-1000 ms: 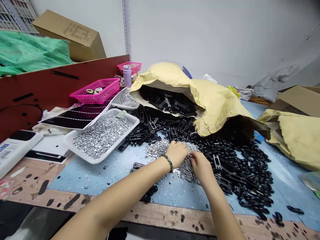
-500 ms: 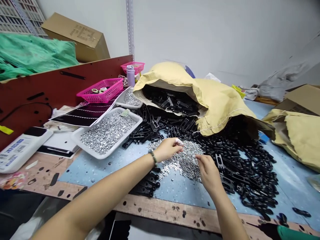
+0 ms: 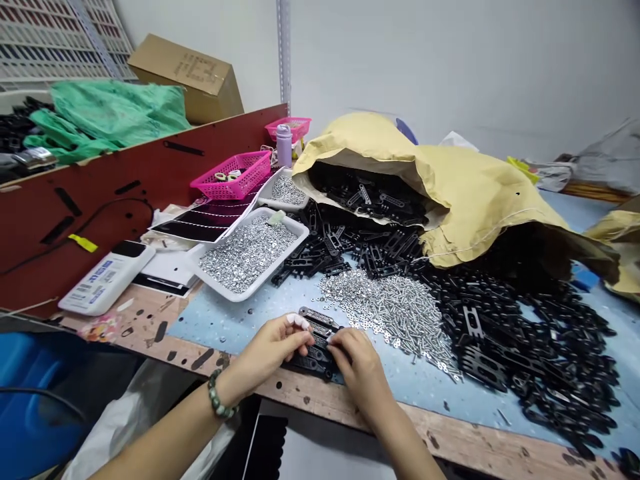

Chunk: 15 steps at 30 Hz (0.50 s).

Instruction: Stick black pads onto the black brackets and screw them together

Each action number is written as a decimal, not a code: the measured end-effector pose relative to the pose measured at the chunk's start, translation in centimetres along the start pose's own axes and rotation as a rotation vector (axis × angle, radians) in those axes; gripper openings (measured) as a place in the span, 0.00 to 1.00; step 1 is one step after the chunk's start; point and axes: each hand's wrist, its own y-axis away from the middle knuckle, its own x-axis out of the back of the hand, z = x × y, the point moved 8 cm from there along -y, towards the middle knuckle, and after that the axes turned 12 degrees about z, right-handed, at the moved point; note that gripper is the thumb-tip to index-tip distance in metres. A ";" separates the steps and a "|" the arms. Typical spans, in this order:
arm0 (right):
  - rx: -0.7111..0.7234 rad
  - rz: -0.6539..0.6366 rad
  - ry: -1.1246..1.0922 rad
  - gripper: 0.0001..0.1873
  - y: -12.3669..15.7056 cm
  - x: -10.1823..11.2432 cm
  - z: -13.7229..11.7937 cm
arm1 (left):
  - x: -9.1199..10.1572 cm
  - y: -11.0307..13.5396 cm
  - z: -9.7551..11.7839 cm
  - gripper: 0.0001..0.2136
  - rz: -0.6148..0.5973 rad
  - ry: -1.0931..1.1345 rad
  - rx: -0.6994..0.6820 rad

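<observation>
My left hand (image 3: 280, 347), with white tape on its fingers and a beaded bracelet at the wrist, hovers at the left of a row of black slotted plastic parts (image 3: 320, 321) near the table's front edge. Its thumb and fingertips are pinched together; anything between them is too small to tell. My right hand (image 3: 360, 363) reaches over the right end of the same row. Its fingertips press together on or just above a part, and what they hold is hidden. Behind both hands lies a pile of silver screws (image 3: 410, 313), with small nuts (image 3: 345, 287) on its left.
A white tray of nuts (image 3: 303, 231) stands at the left, near a pink basket (image 3: 200, 183) and a white scale (image 3: 107, 283). Yellow paper sacks (image 3: 480, 200) spill black parts across the back. Loose black parts (image 3: 560, 360) cover the right side.
Both hands have moved from the screw and nut pile towards the front edge, onto the row of black parts. The view has turned a little to the left.
</observation>
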 end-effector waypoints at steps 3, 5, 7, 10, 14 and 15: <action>0.109 0.006 0.105 0.06 0.1 0.4 -0.7 | -0.2 0.1 0.1 0.12 -0.023 -0.078 0.002; 0.181 0.010 0.157 0.06 0.1 0.7 -1.2 | -0.2 0.1 0.6 0.11 -0.031 -0.125 -0.033; 0.243 0.005 0.176 0.07 0.0 1.0 -1.6 | -0.2 0.0 1.5 0.09 -0.026 -0.223 -0.135; 0.208 -0.033 0.137 0.07 0.0 0.9 -1.5 | -1.0 0.4 2.7 0.08 -0.051 -0.440 -0.321; 0.034 -0.065 0.016 0.03 -0.2 0.9 -0.7 | -2.3 0.8 2.5 0.06 -0.074 -0.670 -0.425; 0.009 -0.062 0.000 0.02 -0.2 1.3 -0.4 | -2.5 0.8 2.4 0.06 -0.076 -0.715 -0.445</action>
